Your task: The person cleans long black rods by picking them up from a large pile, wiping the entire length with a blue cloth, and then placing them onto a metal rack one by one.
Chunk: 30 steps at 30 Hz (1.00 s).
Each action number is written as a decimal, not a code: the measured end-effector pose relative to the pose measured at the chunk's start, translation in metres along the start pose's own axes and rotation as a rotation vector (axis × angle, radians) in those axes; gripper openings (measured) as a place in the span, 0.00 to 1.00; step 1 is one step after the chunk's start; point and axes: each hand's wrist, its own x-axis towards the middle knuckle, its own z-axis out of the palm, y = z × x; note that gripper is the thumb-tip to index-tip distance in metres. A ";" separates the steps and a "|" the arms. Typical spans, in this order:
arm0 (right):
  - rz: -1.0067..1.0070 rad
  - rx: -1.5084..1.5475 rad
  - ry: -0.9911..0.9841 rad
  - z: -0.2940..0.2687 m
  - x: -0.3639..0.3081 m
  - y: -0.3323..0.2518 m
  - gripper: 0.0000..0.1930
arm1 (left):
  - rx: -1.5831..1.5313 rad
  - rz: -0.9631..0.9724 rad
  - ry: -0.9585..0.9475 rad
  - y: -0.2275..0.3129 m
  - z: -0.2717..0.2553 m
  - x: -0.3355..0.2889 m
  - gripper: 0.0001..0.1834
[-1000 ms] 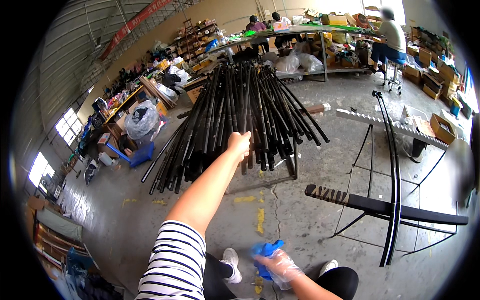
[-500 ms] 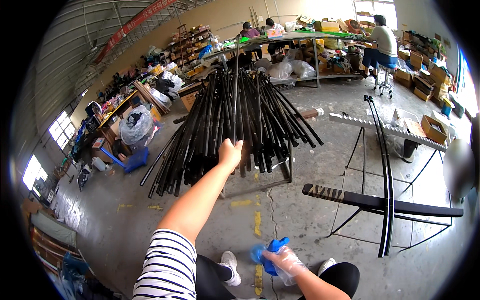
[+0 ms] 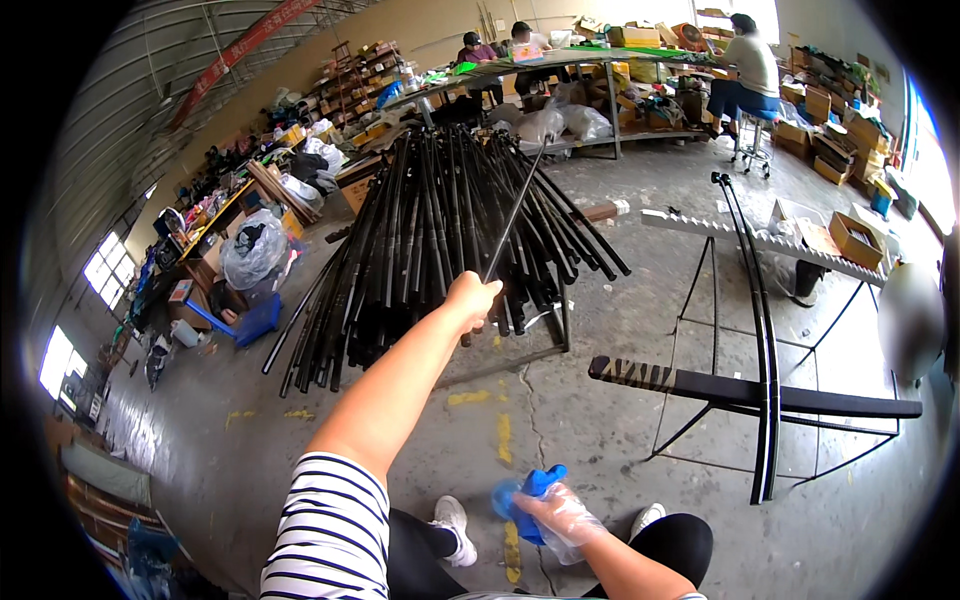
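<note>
My left hand [image 3: 470, 302] is closed around the near end of a long, thin black rod [image 3: 518, 208], which points away and leans to the right. Behind it, a large pile of similar black rods [image 3: 400, 250] lies across a metal stand, their near ends fanned out. Low in front of my body, my right hand [image 3: 562, 515], in a clear plastic glove, grips a crumpled blue cloth [image 3: 541, 485]. To the right, two black rods [image 3: 765, 330] rest side by side across a black padded bar [image 3: 835, 402] and a notched rail [image 3: 770, 240].
A thin wire-legged frame [image 3: 712, 300] supports the bar and rail. Open cardboard boxes [image 3: 856, 240] stand beyond it. Far back, several people sit at a long worktable [image 3: 560, 57]. Bagged goods [image 3: 255, 250] and a blue plastic crate [image 3: 259, 320] are on the left.
The rod in my left hand has swung from nearly upright in view to a rightward lean, clear of most of the pile. My right hand still holds the cloth; the view has shifted slightly.
</note>
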 end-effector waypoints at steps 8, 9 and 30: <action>-0.058 0.045 -0.006 0.003 0.008 0.015 0.22 | -0.039 0.082 0.069 -0.015 -0.007 -0.025 0.12; -0.043 0.056 -0.007 0.001 0.010 0.019 0.21 | -0.072 0.100 0.063 -0.018 -0.006 -0.043 0.11; -0.852 1.346 -0.102 -0.057 -0.035 -0.095 0.33 | 0.188 0.295 -0.006 -0.275 -0.050 -0.418 0.20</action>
